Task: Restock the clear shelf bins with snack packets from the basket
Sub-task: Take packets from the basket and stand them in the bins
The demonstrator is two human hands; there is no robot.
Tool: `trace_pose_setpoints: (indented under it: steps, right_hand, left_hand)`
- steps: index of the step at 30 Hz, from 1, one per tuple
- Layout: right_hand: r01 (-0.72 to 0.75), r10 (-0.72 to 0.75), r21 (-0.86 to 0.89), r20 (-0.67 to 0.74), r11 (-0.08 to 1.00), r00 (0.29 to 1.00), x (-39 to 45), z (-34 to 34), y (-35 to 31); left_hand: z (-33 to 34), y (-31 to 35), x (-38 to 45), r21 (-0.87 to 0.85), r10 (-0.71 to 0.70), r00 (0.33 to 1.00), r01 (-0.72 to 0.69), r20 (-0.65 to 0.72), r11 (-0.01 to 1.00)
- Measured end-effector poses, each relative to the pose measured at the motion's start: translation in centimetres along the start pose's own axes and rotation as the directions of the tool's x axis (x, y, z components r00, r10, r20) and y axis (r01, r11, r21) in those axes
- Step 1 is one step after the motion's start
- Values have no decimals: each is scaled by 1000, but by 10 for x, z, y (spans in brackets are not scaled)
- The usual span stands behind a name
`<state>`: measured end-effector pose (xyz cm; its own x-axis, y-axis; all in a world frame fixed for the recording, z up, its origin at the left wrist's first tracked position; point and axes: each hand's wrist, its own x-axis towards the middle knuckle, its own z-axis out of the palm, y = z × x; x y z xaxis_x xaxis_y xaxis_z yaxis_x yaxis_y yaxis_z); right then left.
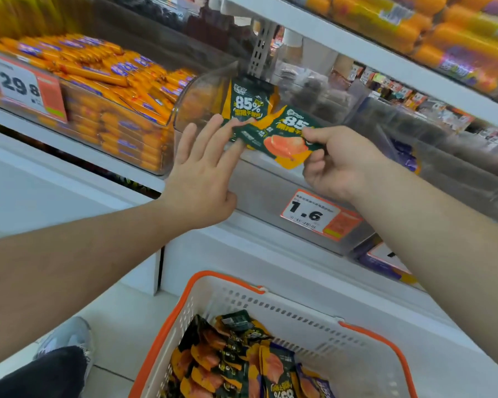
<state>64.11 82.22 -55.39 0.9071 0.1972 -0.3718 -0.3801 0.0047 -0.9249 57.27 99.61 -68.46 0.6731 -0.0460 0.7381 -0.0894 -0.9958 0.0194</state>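
Setting: shop aisle, white shelving (69,145) in tiers, pale floor below.

Far left, middle tier: clear bin (110,110) stacked full of orange sausage sticks; price tag "29.8" (23,84) on its front.

Lower left corner: grey shoe (69,337) and dark trouser leg.

Left hand (202,173): arm reaching up from lower left, palm toward the shelf, fingers straight and spread; fingertips touch the left edge of the dark green snack packet (282,136). Grips nothing.

Centre: second packet (249,103), same green and orange "85%" print, standing upright just behind the first, inside the nearly bare clear centre bin (202,93).

Right hand (337,165): arm entering from the right, fingers curled, thumb and fingers pinching the right end of the front packet, held at the bin's opening.

Below it: price tag "1.6" (314,214) on the bin front.

Bottom centre: white basket (314,334) with orange rim and handles, on the floor, holding many matching packets and some purple ones.

Upper right: shelf of orange sausage packs (400,21).
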Motion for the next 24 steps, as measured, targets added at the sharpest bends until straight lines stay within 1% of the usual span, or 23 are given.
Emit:
trace_pose_setpoints:
  steps: [2, 3, 5, 7, 8, 10, 14, 18, 21, 24]
  right_hand:
    - [14, -15, -21, -47, 1000, 999, 26, 5, -9]
    - [43, -47, -66, -69, 997, 997, 39, 8, -13]
    - [138, -167, -220, -119, 966, 979, 65, 15, -19]
    - [246, -323, -414, -127, 876, 938, 86, 24, -22]
    - [281, -376, -485, -110, 828, 920, 96, 30, -21]
    - [312, -412, -561, -57, 767, 910, 111, 42, -18]
    - [329, -425, -627, -4, 706, 905, 137, 57, -10]
    - [347, -408, -614, 44, 709, 912, 152, 63, -2]
    - [342, -395, -594, 43, 728, 918, 159, 65, 3]
    - [336, -419, -615, 11, 713, 908, 164, 64, 5]
  left_hand:
    - [5, -1, -1, -10, 8, 997, -9, -72, 1000]
    - [7, -2, -2, -15, 14, 993, -16, -115, 1000]
    - [10, -3, -3, -29, 23, 985, -29, -169, 999]
    - [13, -3, -2, -50, 23, 982, -33, -187, 998]
    - [13, -3, -2, -61, 20, 981, -32, -195, 998]
    - [15, -3, -1, -78, 15, 977, -32, -212, 996]
    - [20, -5, -1, -72, 11, 972, -29, -235, 997]
    - [22, -4, -1, -63, 18, 971, -34, -239, 997]
    - [22, -4, -1, -63, 17, 972, -33, -235, 997]
    - [22, -5, -1, -74, 9, 973, -27, -232, 997]
